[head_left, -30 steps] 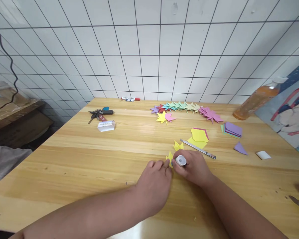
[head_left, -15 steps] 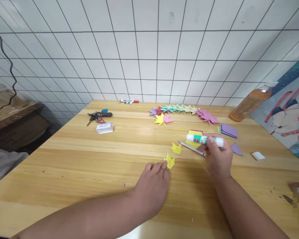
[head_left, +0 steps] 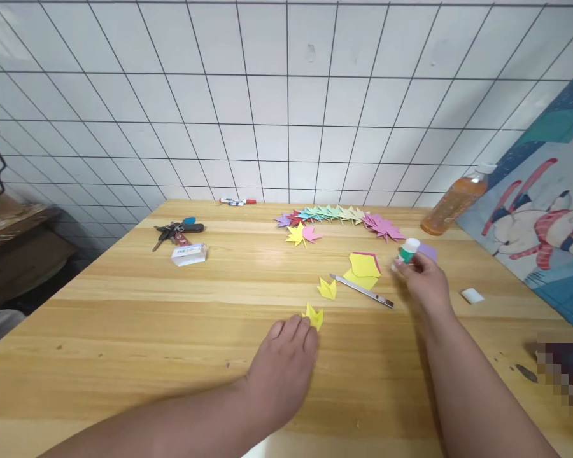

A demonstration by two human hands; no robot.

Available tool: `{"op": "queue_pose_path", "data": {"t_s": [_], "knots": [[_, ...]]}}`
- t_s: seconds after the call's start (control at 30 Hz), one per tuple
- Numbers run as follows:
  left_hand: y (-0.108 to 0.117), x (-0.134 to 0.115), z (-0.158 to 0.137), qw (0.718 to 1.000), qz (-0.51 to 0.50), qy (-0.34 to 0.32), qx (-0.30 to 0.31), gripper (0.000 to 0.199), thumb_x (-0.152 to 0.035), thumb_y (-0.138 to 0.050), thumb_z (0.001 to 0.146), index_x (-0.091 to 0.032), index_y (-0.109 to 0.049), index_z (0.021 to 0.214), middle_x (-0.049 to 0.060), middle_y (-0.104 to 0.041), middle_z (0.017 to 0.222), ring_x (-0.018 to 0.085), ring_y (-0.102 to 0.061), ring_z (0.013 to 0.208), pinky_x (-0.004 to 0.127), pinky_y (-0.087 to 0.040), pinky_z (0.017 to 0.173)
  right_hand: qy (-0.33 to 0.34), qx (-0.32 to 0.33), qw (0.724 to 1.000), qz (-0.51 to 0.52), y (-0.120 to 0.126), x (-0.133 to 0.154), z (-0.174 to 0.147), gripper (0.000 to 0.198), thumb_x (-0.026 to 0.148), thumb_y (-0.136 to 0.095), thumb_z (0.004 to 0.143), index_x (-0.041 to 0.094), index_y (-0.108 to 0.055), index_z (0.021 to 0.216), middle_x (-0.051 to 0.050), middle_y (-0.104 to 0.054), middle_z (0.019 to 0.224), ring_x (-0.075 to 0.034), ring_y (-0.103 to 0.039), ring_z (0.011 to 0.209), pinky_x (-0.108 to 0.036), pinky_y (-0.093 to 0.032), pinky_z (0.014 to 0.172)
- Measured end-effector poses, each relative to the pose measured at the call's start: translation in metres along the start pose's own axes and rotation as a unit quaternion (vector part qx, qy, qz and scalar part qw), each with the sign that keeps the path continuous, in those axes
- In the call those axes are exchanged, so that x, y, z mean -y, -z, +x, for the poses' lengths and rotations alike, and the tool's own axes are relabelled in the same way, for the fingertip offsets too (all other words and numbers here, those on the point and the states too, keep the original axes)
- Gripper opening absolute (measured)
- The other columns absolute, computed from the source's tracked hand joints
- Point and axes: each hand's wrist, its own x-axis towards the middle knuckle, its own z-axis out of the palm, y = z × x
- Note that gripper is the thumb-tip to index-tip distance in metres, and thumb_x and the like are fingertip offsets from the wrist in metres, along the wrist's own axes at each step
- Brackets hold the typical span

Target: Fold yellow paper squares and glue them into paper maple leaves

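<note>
My left hand (head_left: 286,359) rests low over the wooden table, its fingers together and the tips on a folded yellow paper piece (head_left: 316,315), partly covered by them. Just beyond lies a second yellow folded piece (head_left: 327,289). On the right, my right hand (head_left: 427,283) grips a white and green glue stick (head_left: 407,250), which now stands nearly upright at the table surface; I cannot tell whether its base touches the wood. Between the hands lie a slim metal cutter knife (head_left: 363,292) and a small stack of yellow sheets (head_left: 364,265).
Folded paper leaves (head_left: 334,214) in several colours line the back. Purple paper (head_left: 428,250) is partly behind my right hand. An amber drink bottle (head_left: 456,200), white eraser-like block (head_left: 472,296), keys (head_left: 174,233), small white box (head_left: 189,254) and marker (head_left: 237,201) lie around.
My right hand has lowered the glue stick to the right and turned it from lying sideways to nearly upright. My left hand stays on the yellow piece. The camera view has shifted.
</note>
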Motion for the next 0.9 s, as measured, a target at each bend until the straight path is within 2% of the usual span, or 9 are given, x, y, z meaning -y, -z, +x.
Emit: {"op": "queue_pose_path", "data": {"t_s": [0.17, 0.27, 0.37, 0.43, 0.5, 0.57, 0.67, 0.8, 0.9], "knots": [[-0.004, 0.001, -0.001, 1.0, 0.009, 0.0, -0.021, 0.035, -0.03, -0.031, 0.092, -0.016, -0.051, 0.117, 0.012, -0.05, 0.126, 0.026, -0.037, 0.121, 0.043, -0.027, 0.098, -0.047, 0.023, 0.984, -0.172, -0.001, -0.013, 0.005, 0.033, 0.04, -0.06, 0.065, 0.018, -0.064, 0.089, -0.007, -0.065, 0.08, -0.02, -0.054, 0.062, -0.034, -0.037, 0.059], [-0.006, 0.0, -0.001, 0.999, 0.016, -0.001, -0.033, 0.039, -0.036, -0.029, 0.092, -0.016, -0.049, 0.119, 0.012, -0.044, 0.133, 0.027, -0.032, 0.126, 0.045, -0.021, 0.102, -0.041, 0.004, 0.98, -0.197, -0.001, -0.01, 0.004, 0.042, 0.032, -0.062, 0.062, 0.017, -0.06, 0.101, -0.011, -0.063, 0.094, -0.025, -0.056, 0.077, -0.036, -0.039, 0.065], [-0.002, -0.001, -0.001, 1.0, 0.005, 0.01, -0.023, 0.039, -0.039, -0.03, 0.092, -0.017, -0.049, 0.118, 0.012, -0.049, 0.125, 0.026, -0.038, 0.12, 0.047, -0.023, 0.101, 0.043, -0.12, 0.974, -0.19, 0.0, 0.006, -0.008, 0.063, 0.016, -0.057, 0.062, 0.012, -0.044, 0.124, -0.019, -0.054, 0.115, -0.031, -0.047, 0.105, -0.041, -0.037, 0.082], [0.004, -0.001, -0.001, 1.0, -0.017, 0.022, -0.01, 0.037, -0.04, -0.035, 0.09, -0.018, -0.051, 0.113, 0.011, -0.054, 0.114, 0.026, -0.043, 0.112, 0.046, -0.029, 0.097, 0.138, -0.149, 0.968, -0.146, -0.004, 0.024, -0.022, 0.057, 0.011, -0.047, 0.069, 0.014, -0.042, 0.126, -0.016, -0.055, 0.113, -0.027, -0.049, 0.102, -0.039, -0.038, 0.084], [0.009, -0.002, 0.0, 0.999, -0.04, 0.021, -0.002, 0.034, -0.04, -0.038, 0.089, -0.018, -0.053, 0.11, 0.01, -0.056, 0.105, 0.025, -0.045, 0.106, 0.044, -0.033, 0.093, 0.256, 0.007, 0.96, -0.115, -0.015, 0.041, -0.039, 0.045, 0.007, -0.039, 0.075, 0.019, -0.051, 0.117, -0.01, -0.061, 0.1, -0.022, -0.054, 0.092, -0.035, -0.041, 0.08], [0.011, -0.002, 0.0, 0.998, -0.052, 0.02, -0.003, 0.032, -0.038, -0.038, 0.089, -0.018, -0.053, 0.109, 0.009, -0.056, 0.102, 0.025, -0.045, 0.105, 0.042, -0.035, 0.091, 0.36, 0.185, 0.9, -0.161, -0.03, 0.055, -0.053, 0.045, 0.006, -0.042, 0.076, 0.023, -0.055, 0.116, -0.008, -0.059, 0.113, -0.022, -0.05, 0.105, -0.038, -0.038, 0.089], [0.009, -0.002, 0.0, 0.998, -0.054, 0.015, -0.002, 0.03, -0.03, -0.034, 0.091, -0.017, -0.053, 0.109, 0.009, -0.056, 0.102, 0.024, -0.046, 0.107, 0.04, -0.036, 0.09, 0.363, 0.223, 0.877, -0.222, -0.048, 0.061, -0.064, 0.038, 0.012, -0.046, 0.081, 0.028, -0.06, 0.113, -0.006, -0.051, 0.127, -0.025, -0.044, 0.111, -0.042, -0.036, 0.091], [0.001, 0.001, 0.0, 1.0, -0.015, 0.01, -0.018, 0.032, -0.026, -0.033, 0.091, -0.017, -0.052, 0.115, 0.01, -0.055, 0.115, 0.024, -0.043, 0.115, 0.042, -0.033, 0.096, 0.328, 0.234, 0.886, -0.229, -0.053, 0.056, -0.062, 0.015, 0.025, -0.055, 0.081, 0.027, -0.069, 0.087, -0.003, -0.053, 0.124, -0.025, -0.044, 0.11, -0.041, -0.036, 0.092], [-0.007, 0.003, 0.0, 0.999, 0.023, 0.012, -0.048, 0.037, -0.031, -0.034, 0.091, -0.014, -0.051, 0.118, 0.013, -0.045, 0.133, 0.027, -0.034, 0.126, 0.044, -0.026, 0.102, 0.309, 0.235, 0.897, -0.209, -0.05, 0.053, -0.059, 0.019, 0.025, -0.056, 0.08, 0.026, -0.067, 0.095, -0.003, -0.055, 0.12, -0.023, -0.047, 0.106, -0.038, -0.037, 0.091]]}}
